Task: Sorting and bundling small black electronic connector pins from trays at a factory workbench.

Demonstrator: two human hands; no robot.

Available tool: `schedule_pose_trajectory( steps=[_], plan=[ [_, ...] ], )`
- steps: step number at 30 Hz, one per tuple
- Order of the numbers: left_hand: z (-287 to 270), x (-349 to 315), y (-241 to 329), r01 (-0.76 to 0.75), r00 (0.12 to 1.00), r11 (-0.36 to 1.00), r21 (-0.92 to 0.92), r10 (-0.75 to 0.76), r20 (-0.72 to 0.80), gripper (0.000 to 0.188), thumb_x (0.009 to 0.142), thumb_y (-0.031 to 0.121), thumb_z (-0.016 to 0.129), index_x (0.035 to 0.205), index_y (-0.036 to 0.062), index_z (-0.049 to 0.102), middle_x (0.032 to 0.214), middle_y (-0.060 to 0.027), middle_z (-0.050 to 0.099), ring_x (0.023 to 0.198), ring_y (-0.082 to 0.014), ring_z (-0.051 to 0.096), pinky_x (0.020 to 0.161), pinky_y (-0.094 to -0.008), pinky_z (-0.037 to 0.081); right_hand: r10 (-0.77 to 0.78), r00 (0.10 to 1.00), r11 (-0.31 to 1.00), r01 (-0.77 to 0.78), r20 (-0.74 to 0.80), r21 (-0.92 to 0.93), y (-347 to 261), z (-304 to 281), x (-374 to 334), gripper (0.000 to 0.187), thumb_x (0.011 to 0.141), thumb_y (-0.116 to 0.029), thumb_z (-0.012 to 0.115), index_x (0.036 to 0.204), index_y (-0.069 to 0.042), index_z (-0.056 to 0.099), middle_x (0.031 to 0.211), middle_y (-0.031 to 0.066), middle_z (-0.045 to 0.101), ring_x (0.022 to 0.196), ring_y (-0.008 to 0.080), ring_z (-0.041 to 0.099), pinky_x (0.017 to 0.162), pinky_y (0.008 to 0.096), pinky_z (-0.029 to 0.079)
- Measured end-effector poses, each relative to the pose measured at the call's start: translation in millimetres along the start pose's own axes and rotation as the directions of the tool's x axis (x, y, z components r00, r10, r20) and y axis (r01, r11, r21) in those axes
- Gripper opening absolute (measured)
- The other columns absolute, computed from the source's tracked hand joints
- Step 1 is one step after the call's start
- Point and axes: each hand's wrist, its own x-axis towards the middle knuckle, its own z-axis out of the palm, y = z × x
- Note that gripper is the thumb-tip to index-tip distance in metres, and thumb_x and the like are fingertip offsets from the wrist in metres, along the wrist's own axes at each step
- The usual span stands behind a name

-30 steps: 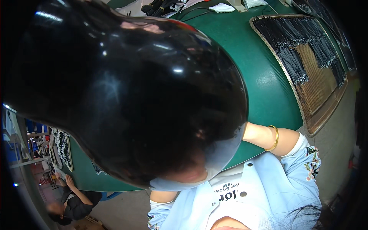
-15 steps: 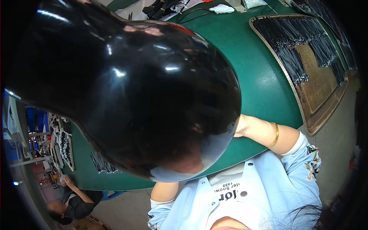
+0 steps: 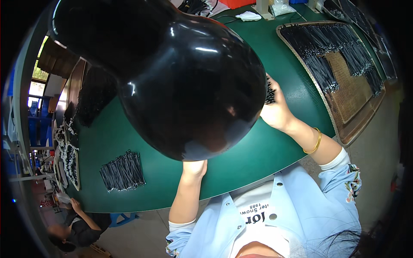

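Note:
A large glossy black rounded object (image 3: 193,94), like a lamp head, fills the middle of the view and covers much of both hands. My right hand (image 3: 276,109) shows at its right edge, curled round a bundle of short thin black wires (image 3: 270,91) whose ends stick out beside the fingers. Of my left hand (image 3: 195,167) only the wrist and heel show below the black object; its fingers are hidden. To its left, a flat row of black wires with pale tips (image 3: 124,171) lies on the green table (image 3: 234,165).
On the right a brown woven tray (image 3: 344,101) carries several rows of black wires (image 3: 322,38). A white cloth-like piece (image 3: 248,16) and a clear bag (image 3: 282,7) lie at the back. Far left, another person (image 3: 81,219) sits at the table's edge by trays of pale-tipped pieces (image 3: 69,155).
The black object has shifted up in the picture, uncovering the wire row at left and my left wrist. My right hand has moved farther from my body, and the wire bundle now shows in it.

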Motion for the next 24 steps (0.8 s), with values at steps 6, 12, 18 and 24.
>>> schedule_pose_trajectory(
  steps=[6, 12, 18, 24],
  plan=[
    [0, 5, -7, -0.076, 0.994, 0.997, 0.013, 0.075, 0.078, 0.027, 0.088, 0.015, 0.047, 0.109, -0.0024, 0.048, 0.105, -0.0137, 0.055, 0.097, -0.0207, 0.055, 0.083, -0.0321, 0.043, 0.267, 0.963, 0.924, -0.242, 0.046, -0.297, 30, -26, -9, 0.014, 0.08, -0.014, 0.062, 0.085, -0.002, 0.056, 0.074, 0.0004, 0.058, 0.068, 0.0054, 0.053, 0.065, 0.0221, 0.043],
    [4, 3, 5, -0.069, 0.953, 0.998, -0.014, 0.07, 0.296, 0.038, 0.081, 0.013, 0.055, 0.115, -0.0024, 0.046, 0.111, -0.0136, 0.051, 0.097, -0.0189, 0.054, 0.084, -0.0322, 0.043, 0.613, 0.58, 0.742, -0.655, 0.536, -0.14, -1, -2, -4, 0.02, 0.076, -0.018, 0.066, 0.081, -0.002, 0.056, 0.06, 0.0027, 0.055, 0.053, 0.0091, 0.054, 0.051, 0.021, 0.044],
    [5, -1, 20, 0.184, 0.903, 0.982, -0.05, -0.148, 0.403, 0.02, 0.084, 0.013, 0.052, 0.094, -0.0044, 0.052, 0.087, -0.0146, 0.055, 0.052, -0.0156, 0.056, 0.042, -0.0244, 0.046, 0.634, 0.22, 0.451, -0.884, 0.741, -0.123, 18, 42, -15, 0.015, 0.078, -0.012, 0.064, 0.076, 0.001, 0.057, 0.058, 0.0046, 0.052, 0.054, 0.012, 0.054, 0.056, 0.0267, 0.049],
    [-30, -5, 39, -0.14, 0.976, 0.846, -0.514, 0.207, 0.073, 0.01, 0.082, 0.007, 0.049, 0.074, 0.0013, 0.05, 0.054, -0.0069, 0.05, 0.04, -0.0154, 0.047, 0.035, -0.0259, 0.036, 0.564, 0.192, 0.5, -0.853, 0.803, -0.147, 26, 40, -27, 0.031, 0.079, -0.01, 0.062, 0.106, 0.001, 0.053, 0.077, 0.0019, 0.053, 0.071, 0.0079, 0.053, 0.07, 0.0232, 0.048]
  ],
)
